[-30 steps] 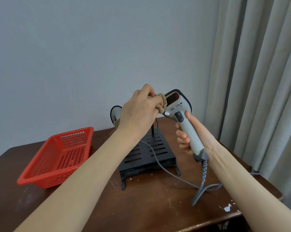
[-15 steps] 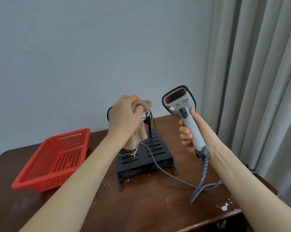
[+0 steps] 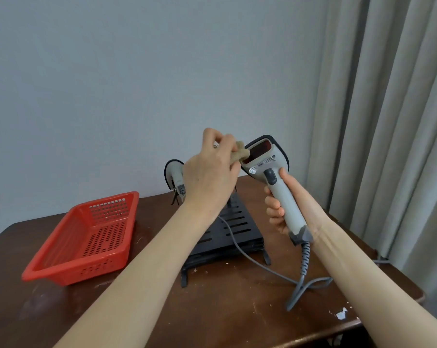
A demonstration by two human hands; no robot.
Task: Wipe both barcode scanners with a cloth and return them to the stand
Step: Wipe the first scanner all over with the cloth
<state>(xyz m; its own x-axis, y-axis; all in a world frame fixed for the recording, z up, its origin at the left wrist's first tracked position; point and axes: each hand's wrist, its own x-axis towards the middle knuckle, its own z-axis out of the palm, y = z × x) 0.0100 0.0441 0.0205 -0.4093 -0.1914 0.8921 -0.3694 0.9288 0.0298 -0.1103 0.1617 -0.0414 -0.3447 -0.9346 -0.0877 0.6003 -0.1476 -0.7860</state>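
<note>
Over table [image 3: 225,312]: left hand [image 3: 210,177] presses cloth [image 3: 240,154] on scanner [image 3: 271,160].

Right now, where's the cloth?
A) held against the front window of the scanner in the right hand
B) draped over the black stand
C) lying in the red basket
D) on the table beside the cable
A: the left hand pinches the cloth up against the dark red front window of the scanner, which the right hand grips by its handle.
</note>
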